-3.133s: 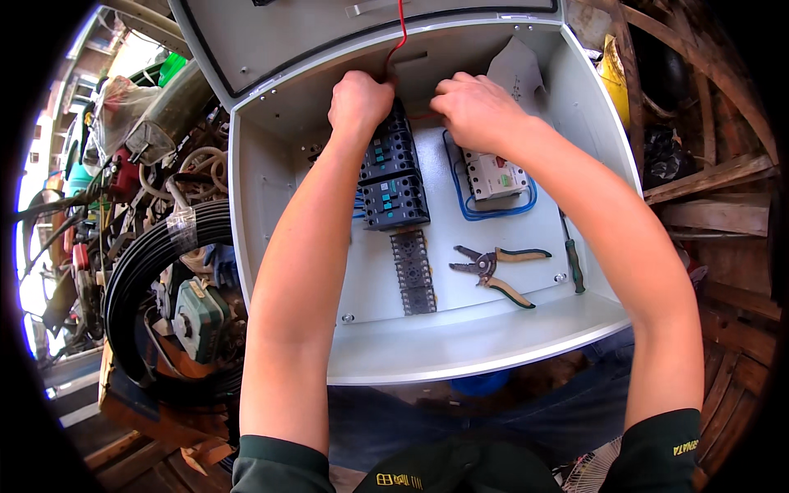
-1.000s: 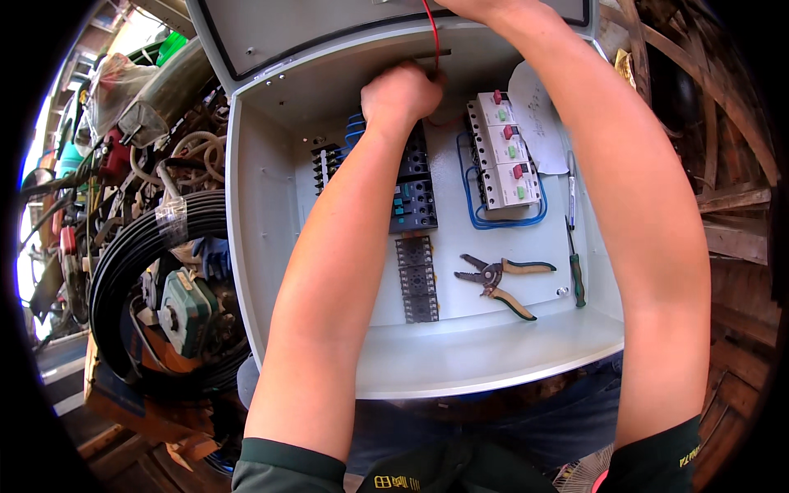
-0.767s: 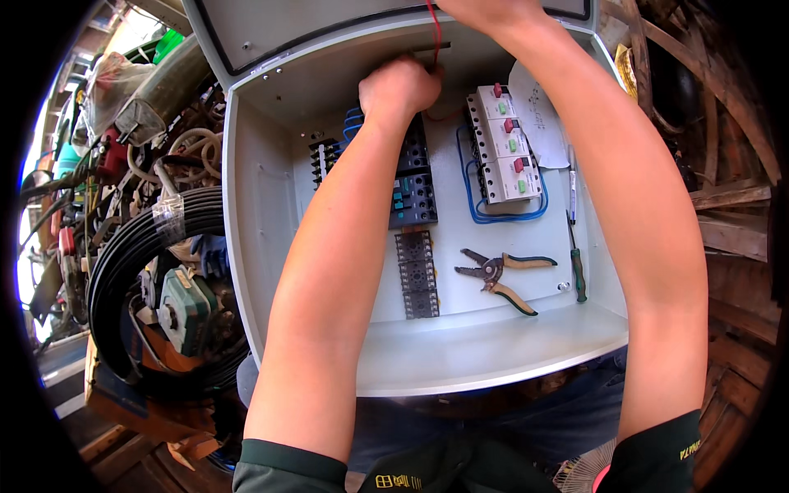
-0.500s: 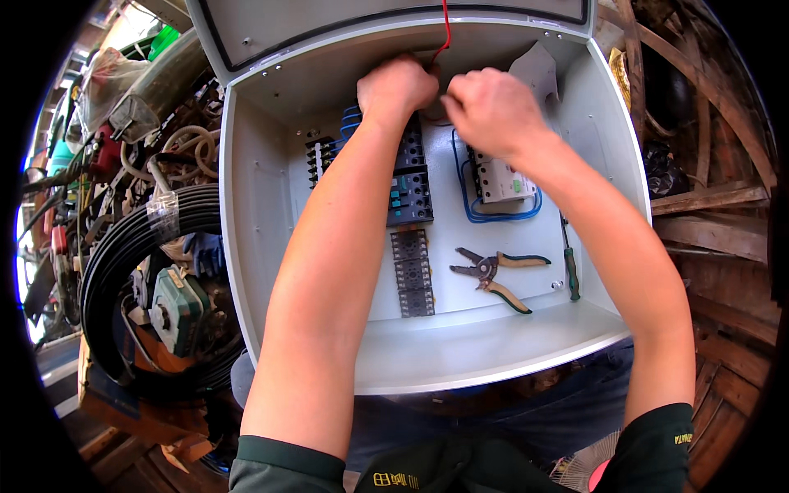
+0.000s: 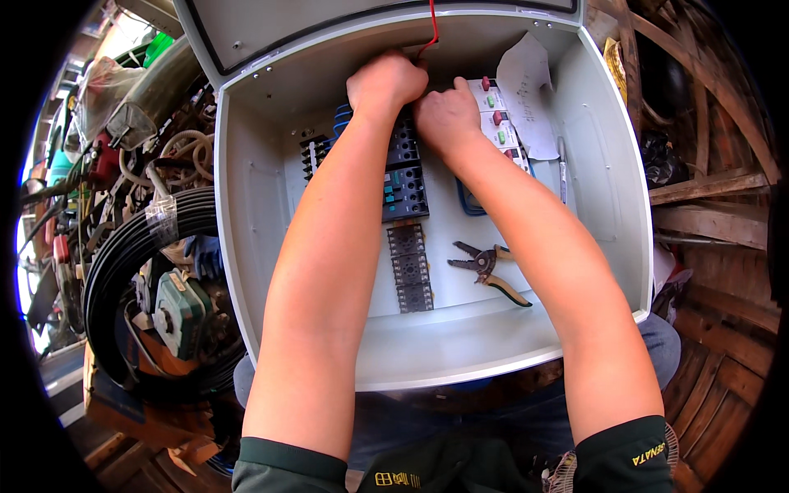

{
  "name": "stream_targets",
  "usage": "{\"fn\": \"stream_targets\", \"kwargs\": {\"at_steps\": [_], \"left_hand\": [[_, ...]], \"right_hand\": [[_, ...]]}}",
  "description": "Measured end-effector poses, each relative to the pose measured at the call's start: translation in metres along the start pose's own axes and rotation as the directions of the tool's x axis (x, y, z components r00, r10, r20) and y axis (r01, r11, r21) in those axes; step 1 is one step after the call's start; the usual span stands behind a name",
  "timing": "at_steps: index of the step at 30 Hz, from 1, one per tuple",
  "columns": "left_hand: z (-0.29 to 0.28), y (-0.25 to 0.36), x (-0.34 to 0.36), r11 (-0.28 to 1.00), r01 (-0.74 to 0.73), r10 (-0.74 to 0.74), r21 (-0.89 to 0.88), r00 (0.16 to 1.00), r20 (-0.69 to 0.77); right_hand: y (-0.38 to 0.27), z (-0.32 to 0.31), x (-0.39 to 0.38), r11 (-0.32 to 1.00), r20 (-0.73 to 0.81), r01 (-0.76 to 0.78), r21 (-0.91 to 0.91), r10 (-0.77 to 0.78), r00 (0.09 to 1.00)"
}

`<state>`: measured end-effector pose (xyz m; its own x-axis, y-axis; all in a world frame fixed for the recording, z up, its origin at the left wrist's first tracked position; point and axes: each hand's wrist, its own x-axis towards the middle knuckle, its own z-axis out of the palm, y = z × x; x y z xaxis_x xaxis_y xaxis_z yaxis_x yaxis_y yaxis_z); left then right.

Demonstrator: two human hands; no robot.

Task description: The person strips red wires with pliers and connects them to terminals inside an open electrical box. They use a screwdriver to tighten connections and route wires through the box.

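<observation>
Wire (image 5: 434, 26): bright red.
Box (image 5: 460, 335): pale grey.
Contactors (image 5: 406, 197): black, with teal accents.
Sockets (image 5: 409, 267): blackish.
Breakers (image 5: 491, 129): white, with red and green accents.
Loops (image 5: 470, 204): blue.
Paper (image 5: 528, 103): white, dark marks.
Pliers (image 5: 485, 263): dark grey, tan, dark green.
Coil (image 5: 105, 275): black.
Casing (image 5: 181, 311): green, pale grey.
Sleeves (image 5: 289, 467): dark green, yellow lettering on the right.

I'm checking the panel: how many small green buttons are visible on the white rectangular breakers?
2: an upper green button and a lower green button nearer the right forearm, which may hide more.
</observation>
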<state>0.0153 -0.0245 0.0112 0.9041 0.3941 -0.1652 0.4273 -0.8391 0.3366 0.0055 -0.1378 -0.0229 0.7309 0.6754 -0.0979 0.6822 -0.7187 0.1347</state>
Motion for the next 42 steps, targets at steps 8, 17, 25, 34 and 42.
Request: {"fn": "stream_targets", "kwargs": {"at_steps": [8,17,25,34,42], "left_hand": [[0.004,-0.002,0.004,1.0,0.025,-0.026,-0.014,1.0,-0.017],[0.006,-0.001,0.004,1.0,0.017,-0.018,-0.011,0.999,-0.036],[0.005,-0.003,-0.001,1.0,-0.01,0.01,0.009,0.998,-0.061],[0.008,0.006,0.004,1.0,-0.015,0.016,0.013,0.997,-0.08],[0.001,-0.009,-0.001,0.999,-0.036,0.036,0.025,0.999,0.004]], "right_hand": [[-0.003,0.007,0.0,0.998,-0.079,-0.04,0.038,0.043,0.996],[-0.001,0.013,0.001,1.0,-0.07,0.014,0.014,-0.013,0.997],[-0.001,0.011,0.002,0.997,-0.009,0.043,0.068,-0.043,0.999],[0.012,-0.003,-0.008,0.988,-0.001,0.135,0.07,-0.136,0.991],[0.102,-0.153,-0.149,0.804,-0.332,0.256,0.537,-0.078,0.94]]}}
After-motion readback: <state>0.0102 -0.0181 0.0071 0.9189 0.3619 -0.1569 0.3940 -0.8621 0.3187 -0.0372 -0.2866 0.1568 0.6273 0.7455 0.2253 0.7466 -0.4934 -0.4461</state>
